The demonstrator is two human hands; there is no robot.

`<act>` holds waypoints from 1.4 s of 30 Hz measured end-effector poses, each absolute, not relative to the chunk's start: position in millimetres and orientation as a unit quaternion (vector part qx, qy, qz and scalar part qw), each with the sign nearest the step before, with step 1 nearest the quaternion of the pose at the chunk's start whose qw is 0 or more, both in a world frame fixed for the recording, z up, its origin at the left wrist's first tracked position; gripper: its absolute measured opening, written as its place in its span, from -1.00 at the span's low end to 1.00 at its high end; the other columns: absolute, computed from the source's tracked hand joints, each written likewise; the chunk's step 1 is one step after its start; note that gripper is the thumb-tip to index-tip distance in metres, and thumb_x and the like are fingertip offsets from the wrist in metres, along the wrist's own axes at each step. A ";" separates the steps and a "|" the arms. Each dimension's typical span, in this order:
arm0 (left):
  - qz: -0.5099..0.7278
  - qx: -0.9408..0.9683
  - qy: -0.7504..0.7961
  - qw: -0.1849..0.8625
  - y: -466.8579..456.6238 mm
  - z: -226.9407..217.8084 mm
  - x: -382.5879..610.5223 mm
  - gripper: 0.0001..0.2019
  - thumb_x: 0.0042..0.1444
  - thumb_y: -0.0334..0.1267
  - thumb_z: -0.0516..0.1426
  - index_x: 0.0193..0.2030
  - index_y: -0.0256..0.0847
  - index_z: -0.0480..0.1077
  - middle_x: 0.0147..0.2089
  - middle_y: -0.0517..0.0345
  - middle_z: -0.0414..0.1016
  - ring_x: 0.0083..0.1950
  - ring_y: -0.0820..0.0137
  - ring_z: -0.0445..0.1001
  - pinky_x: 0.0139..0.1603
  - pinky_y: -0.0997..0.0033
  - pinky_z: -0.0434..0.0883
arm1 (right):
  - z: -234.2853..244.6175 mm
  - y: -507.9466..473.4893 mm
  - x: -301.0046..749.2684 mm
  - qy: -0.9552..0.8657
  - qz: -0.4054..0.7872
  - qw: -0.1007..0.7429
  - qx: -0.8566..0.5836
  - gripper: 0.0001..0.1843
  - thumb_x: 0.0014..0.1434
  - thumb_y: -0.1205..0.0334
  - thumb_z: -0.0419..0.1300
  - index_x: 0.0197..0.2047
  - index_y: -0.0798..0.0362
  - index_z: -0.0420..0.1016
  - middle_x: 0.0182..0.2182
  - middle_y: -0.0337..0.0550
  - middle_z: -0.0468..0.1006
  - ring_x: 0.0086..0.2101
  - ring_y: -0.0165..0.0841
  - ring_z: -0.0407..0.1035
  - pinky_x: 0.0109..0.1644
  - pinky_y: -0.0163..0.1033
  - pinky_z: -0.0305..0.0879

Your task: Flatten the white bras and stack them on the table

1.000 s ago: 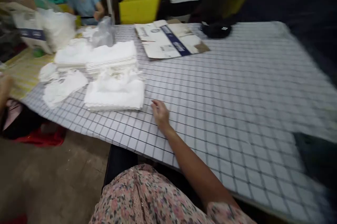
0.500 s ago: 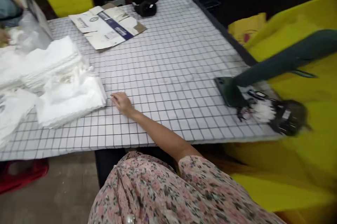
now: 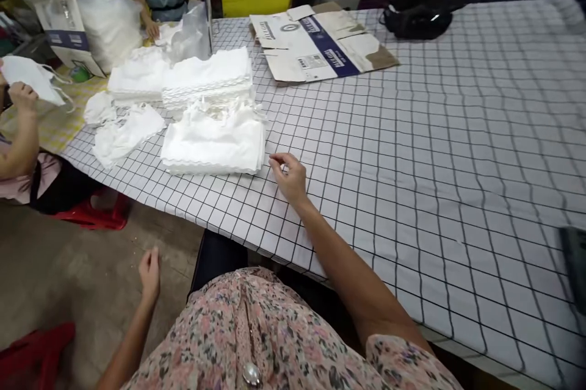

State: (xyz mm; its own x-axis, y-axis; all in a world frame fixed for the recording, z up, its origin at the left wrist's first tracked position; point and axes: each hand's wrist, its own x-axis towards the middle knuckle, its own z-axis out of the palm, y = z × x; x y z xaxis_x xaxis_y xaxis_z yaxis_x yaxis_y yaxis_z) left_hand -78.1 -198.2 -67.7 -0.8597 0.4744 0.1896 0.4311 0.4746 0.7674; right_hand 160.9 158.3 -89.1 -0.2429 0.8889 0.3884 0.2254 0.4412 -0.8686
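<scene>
White folded cloth (image 3: pixel 213 146) beside right hand (image 3: pixel 287 177), fingers curled, holding nothing; open left hand (image 3: pixel 149 274) below table edge (image 3: pixel 256 249)

**Soft cloth, matt card, glossy plastic**

The stacked white cloth pieces (image 3: pixel 213 146) look soft and matt. The flattened white-and-brown cardboard box (image 3: pixel 320 42) is matt and scuffed. The crumpled clear plastic bag (image 3: pixel 190 36) shines, and the grey concrete floor (image 3: pixel 68 280) looks rough.

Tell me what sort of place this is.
Probably a workshop making or packing cloth goods: white fabric stacks lie on a gridded table, and a person at left handles a white ear-loop mask.
</scene>
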 end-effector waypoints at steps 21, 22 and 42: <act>0.462 0.348 0.815 -0.044 44.7 -18.8 -208.4 -0.80 0.03 -0.41 0.43 -0.21 -0.16 0.58 -0.22 0.15 0.55 -0.16 0.28 0.52 0.08 0.22 0.48 | -63.4 169.9 114.4 -0.705 0.289 0.425 -0.488 -0.69 0.13 0.12 0.37 -0.10 -0.07 0.40 -0.40 -0.27 0.43 -0.22 -0.14 0.34 0.04 0.01 0.31; 0.454 0.343 0.822 -0.037 48.9 -17.6 -210.2 -0.80 0.02 -0.41 0.42 -0.23 -0.16 0.57 -0.26 0.17 0.52 -0.18 0.28 0.51 0.07 0.22 0.48 | -63.4 171.6 112.5 -0.705 0.286 0.427 -0.488 -0.72 0.13 0.13 0.35 -0.13 -0.07 0.40 -0.40 -0.26 0.43 -0.22 -0.14 0.34 0.03 0.01 0.31; 0.426 0.342 0.838 0.019 40.8 6.6 -176.5 -0.83 0.18 -0.37 0.37 -0.35 -0.16 0.47 -0.39 0.21 0.47 -0.24 0.29 0.50 -0.03 0.30 0.42 | -94.2 190.8 122.5 -0.757 0.191 0.476 -0.405 -0.81 0.25 0.02 0.17 -0.31 -0.08 0.32 -0.33 -0.02 0.48 -0.20 -0.05 0.32 0.02 0.15 0.32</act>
State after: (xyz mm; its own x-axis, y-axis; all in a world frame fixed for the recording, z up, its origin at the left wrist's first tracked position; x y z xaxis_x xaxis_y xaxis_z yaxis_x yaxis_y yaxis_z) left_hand -176.5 40.8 6.6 -0.7654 0.5886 0.2601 0.5570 0.4036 0.7259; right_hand 122.5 190.8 -94.2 -0.2198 0.7946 0.5659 0.4312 0.5995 -0.6743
